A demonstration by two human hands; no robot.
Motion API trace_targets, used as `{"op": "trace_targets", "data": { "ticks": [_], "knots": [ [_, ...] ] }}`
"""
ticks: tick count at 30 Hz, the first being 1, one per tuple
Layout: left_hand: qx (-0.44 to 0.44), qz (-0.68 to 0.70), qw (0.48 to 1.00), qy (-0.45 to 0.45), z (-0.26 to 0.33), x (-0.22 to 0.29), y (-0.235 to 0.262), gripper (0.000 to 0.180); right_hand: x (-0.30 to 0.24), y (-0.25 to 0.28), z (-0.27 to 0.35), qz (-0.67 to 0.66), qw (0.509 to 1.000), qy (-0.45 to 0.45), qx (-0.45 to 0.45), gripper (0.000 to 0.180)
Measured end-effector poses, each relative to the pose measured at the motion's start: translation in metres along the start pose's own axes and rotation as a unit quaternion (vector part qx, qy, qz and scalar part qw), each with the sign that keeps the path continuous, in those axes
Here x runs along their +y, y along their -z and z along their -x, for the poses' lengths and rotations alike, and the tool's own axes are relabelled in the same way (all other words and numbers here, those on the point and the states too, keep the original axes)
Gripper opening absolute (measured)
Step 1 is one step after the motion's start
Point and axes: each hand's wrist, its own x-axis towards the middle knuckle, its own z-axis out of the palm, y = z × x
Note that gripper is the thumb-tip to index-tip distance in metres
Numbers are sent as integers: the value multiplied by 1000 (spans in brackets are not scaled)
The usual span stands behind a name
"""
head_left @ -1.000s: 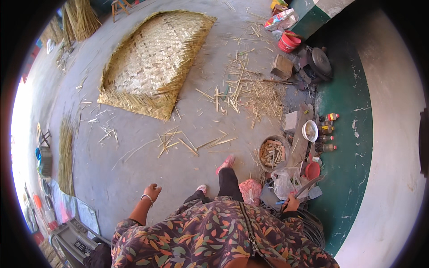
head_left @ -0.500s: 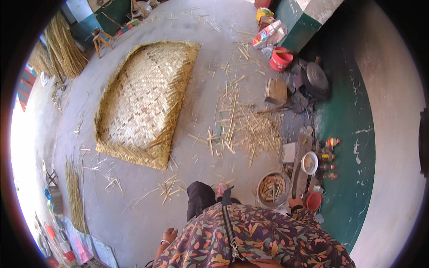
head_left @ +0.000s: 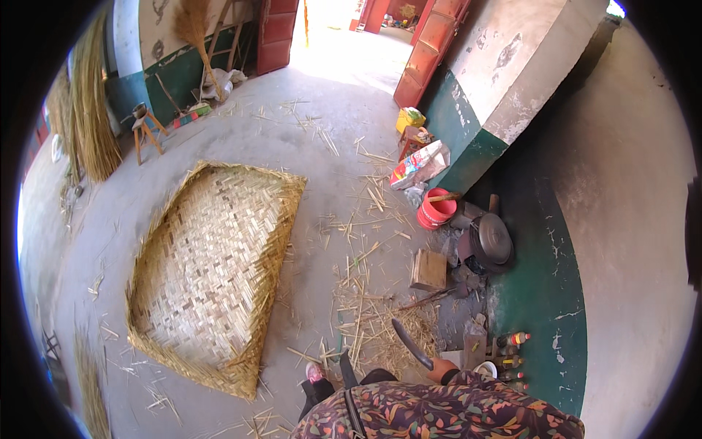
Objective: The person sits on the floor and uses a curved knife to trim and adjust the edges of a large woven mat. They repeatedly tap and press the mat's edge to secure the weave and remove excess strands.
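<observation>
Curved dark blade (head_left: 412,344) in the right hand (head_left: 441,368), gripped at its near end — probably so the blade points away from the body. Left hand out of view, can't tell its state. Blade is above straw scraps (head_left: 376,322), right of a big woven mat (head_left: 212,271) — likely on the grey floor (head_left: 314,271) because of its size. Red bucket (head_left: 437,211), dark pot (head_left: 495,238) near green-and-white walls; red doors (head_left: 430,51) open onto bright light.

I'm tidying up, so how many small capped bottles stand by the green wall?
4: the small red-and-yellow bottle is topmost; three similar bottles line up below it, right of the right hand holding the curved metal blade. The patterned jacket may hide more.
</observation>
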Motion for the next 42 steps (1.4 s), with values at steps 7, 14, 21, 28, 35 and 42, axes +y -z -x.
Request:
{"op": "trace_targets", "data": {
  "ticks": [7, 14, 21, 28, 35, 42],
  "knots": [
    [60, 88, 994, -14, -53, 122, 53, 54, -5, 0, -120, 35, 986, 37, -159, 49],
    [98, 125, 986, 47, -24, 118, 17, 54, -22, 109, -241, 60, 990, 118, -55, 42],
    [47, 148, 982, 104, -26, 74, -115, 53, -90, 245, -360, 84, 995, 52, 7, 38],
    [100, 361, 921, 103, -110, 160, -143, 51, -212, 327, -413, 198, 973, 112, 35, 42],
    [210, 483, 826, 202, -130, 314, 8, 49, -430, 398, -449, 252, 930, 248, -98, 50],
    [289, 546, 738, 272, -123, 323, -11, 49, -595, 345, -489, 383, 847, 350, -116, 62]
  ]
}}
